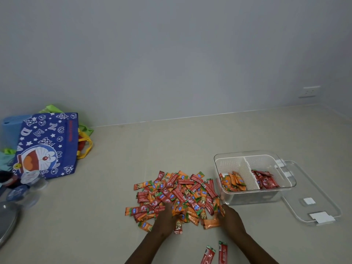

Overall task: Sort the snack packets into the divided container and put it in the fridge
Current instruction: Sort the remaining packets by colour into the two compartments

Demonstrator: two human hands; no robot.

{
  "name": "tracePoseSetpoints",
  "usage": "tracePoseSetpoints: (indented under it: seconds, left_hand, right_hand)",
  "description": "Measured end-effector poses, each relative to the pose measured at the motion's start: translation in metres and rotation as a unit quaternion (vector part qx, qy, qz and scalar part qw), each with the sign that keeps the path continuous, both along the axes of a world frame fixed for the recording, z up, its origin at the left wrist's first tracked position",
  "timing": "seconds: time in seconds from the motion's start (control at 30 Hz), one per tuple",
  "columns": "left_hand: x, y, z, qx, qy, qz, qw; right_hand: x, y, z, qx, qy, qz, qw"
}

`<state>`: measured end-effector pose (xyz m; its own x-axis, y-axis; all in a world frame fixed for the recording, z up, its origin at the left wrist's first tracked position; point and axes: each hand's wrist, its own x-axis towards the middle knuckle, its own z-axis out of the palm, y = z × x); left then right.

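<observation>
Plain grey wall, beige floor, white wall socket, dim light

Bare forearms and hands, no sleeves visible.

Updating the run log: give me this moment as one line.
stage: sorting | left hand, right hand: in packet pile | container: orange packets left, red packets right | lid: off

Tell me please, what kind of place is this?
Probably a room in a home, with the work done on a plain beige surface, a floor or counter. A wall socket sits low on the wall, and a cartoon tote bag lies nearby.
</observation>
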<state>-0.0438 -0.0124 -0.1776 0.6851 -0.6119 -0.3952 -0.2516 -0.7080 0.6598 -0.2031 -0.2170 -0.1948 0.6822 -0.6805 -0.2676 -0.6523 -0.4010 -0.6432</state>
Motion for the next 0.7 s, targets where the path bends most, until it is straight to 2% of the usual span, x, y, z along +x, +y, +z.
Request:
tracePoseSetpoints:
  seconds: [0.13, 0.23, 0.3, 0.37, 0.5, 0.53, 0.6, 0.7]
  left_hand:
    - [-0.004, -0.007, -0.013, 0.097, -0.131, -0.072, 0.984]
    - [-0.006, -0.009, -0.018, 0.148, -0.200, -0.115, 0.962]
    - [-0.009, -0.010, -0.018, 0.152, -0.204, -0.131, 0.958]
    - [-0.010, -0.009, -0.020, 0.133, -0.204, -0.110, 0.964]
    - [0.010, -0.009, -0.065, 0.043, -0.142, -0.060, 0.987]
    - [0.011, -0.010, -0.060, 0.023, -0.111, -0.048, 0.992]
    - [-0.002, -0.013, -0.010, -0.034, -0.059, -0.014, 0.998]
    - [-0.017, -0.017, 0.042, -0.120, 0.059, 0.044, 0.990]
  right_hand:
    - [-0.007, 0.005, 0.012, -0.019, -0.017, 0.010, 1.000]
    - [-0.011, 0.014, 0.016, 0.020, 0.000, 0.053, 0.998]
    - [-0.015, 0.019, 0.013, 0.027, 0.017, 0.079, 0.996]
    - [-0.020, 0.023, 0.008, -0.015, 0.052, 0.113, 0.992]
    - [-0.025, 0.022, -0.001, -0.009, 0.069, 0.097, 0.993]
    - [-0.023, 0.021, -0.002, 0.002, 0.081, 0.093, 0.992]
    - [-0.017, 0.019, 0.002, 0.007, 0.084, 0.109, 0.990]
    - [-0.005, 0.024, 0.039, 0.064, -0.005, 0.142, 0.988]
